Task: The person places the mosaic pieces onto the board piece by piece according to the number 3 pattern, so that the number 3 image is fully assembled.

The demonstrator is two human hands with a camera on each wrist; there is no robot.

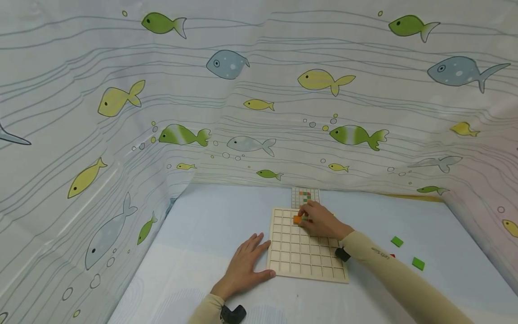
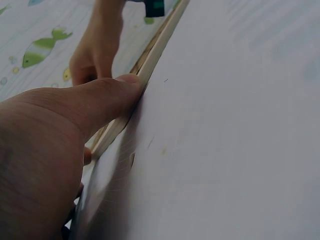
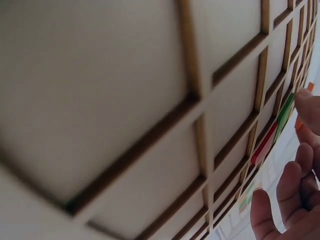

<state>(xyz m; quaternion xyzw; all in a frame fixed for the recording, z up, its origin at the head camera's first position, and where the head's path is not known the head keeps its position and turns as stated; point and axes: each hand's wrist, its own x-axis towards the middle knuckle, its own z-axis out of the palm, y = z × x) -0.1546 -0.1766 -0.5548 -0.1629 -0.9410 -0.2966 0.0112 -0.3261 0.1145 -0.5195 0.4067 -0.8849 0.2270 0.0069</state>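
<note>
A wooden grid board (image 1: 285,247) lies on the table. My right hand (image 1: 321,220) is over its far rows, pinching an orange square tile (image 1: 297,219) between thumb and fingertips. In the right wrist view, a green tile (image 3: 284,117) and a red tile (image 3: 264,145) sit in neighbouring cells beside the fingers. My left hand (image 1: 247,265) rests flat at the board's left side with fingers spread. Its thumb (image 2: 107,95) touches the board's near edge in the left wrist view.
Behind the board lies a smaller gridded card (image 1: 296,196) with coloured squares. Loose green tiles (image 1: 397,241) lie on the table to the right, with a red tile (image 1: 392,256) partly hidden by the right sleeve. A fish-patterned curtain (image 1: 259,126) surrounds the table.
</note>
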